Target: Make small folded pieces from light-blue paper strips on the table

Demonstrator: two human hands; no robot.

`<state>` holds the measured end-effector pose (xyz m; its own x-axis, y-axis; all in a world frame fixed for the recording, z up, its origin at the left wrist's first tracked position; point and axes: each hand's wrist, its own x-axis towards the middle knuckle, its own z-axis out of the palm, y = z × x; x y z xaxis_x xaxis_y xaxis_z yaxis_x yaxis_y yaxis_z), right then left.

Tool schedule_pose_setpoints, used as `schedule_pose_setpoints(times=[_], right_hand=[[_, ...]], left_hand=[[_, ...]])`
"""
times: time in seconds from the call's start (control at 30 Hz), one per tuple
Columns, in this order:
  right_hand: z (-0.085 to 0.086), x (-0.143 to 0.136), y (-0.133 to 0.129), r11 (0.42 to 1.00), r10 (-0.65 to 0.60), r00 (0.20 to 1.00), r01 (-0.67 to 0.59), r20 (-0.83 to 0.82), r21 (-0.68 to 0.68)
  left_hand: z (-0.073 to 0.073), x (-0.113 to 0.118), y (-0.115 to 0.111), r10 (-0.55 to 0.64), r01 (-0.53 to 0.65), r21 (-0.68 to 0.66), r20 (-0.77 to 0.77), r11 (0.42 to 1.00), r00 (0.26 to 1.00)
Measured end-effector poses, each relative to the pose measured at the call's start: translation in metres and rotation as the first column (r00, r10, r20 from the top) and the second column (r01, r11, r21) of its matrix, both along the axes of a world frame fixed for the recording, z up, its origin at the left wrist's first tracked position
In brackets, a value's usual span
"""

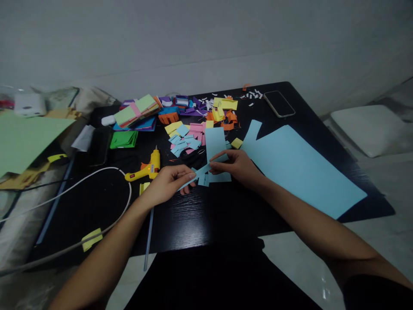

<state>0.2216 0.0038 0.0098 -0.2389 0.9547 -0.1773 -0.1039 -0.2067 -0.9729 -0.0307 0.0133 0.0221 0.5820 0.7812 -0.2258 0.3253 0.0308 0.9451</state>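
A narrow light-blue paper strip (203, 171) is stretched between my two hands, above the front middle of the black table. My left hand (174, 180) pinches its lower left end between thumb and fingers. At its upper right end, my right hand (237, 165) has closed its thumb and fingertips on it. Beneath and behind the strip lies a wider light-blue paper piece (215, 137). Small light-blue cut pieces (183, 140) are heaped just beyond my hands. Dark scissors, partly hidden, seem to lie among them. To the right rests a large light-blue sheet (303, 172).
A yellow glue gun (146, 168) with a lit switch lies left of my left hand, near a looping white cable (129, 196). Behind are stacked coloured papers (138, 112), orange and yellow scraps (222, 116) and a phone (279, 104). A glue stick (148, 241) overhangs the front edge.
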Motion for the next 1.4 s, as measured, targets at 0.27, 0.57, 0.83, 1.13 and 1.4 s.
schedule_pose_setpoints(times=[0.27, 0.57, 0.83, 1.13, 1.4], right_hand=[[0.044, 0.014, -0.018, 0.878, 0.342, 0.685, -0.476, 0.644, 0.04], [0.006, -0.012, -0.079, 0.775, -0.011, 0.541, -0.526, 0.841, 0.349], [-0.019, -0.027, -0.08, 0.611, -0.093, 0.546, -0.629, 0.833, 0.481], [-0.006, -0.039, -0.075, 0.581, -0.015, 0.404, -0.741, 0.915, 0.337], [-0.005, -0.041, -0.075, 0.561, 0.0, 0.391, -0.762, 0.92, 0.324]], left_hand=[[0.009, -0.005, -0.02, -0.123, 0.116, -0.056, -0.155, 0.992, 0.98], [-0.008, -0.02, -0.06, -0.048, 0.174, 0.475, -0.267, 0.863, 0.963], [-0.024, -0.023, -0.066, 0.023, 0.207, 0.643, -0.33, 0.737, 0.944], [-0.018, -0.02, -0.072, 0.094, 0.346, 0.714, -0.498, 0.608, 0.862], [-0.01, -0.019, -0.076, 0.095, 0.401, 0.704, -0.552, 0.586, 0.829]])
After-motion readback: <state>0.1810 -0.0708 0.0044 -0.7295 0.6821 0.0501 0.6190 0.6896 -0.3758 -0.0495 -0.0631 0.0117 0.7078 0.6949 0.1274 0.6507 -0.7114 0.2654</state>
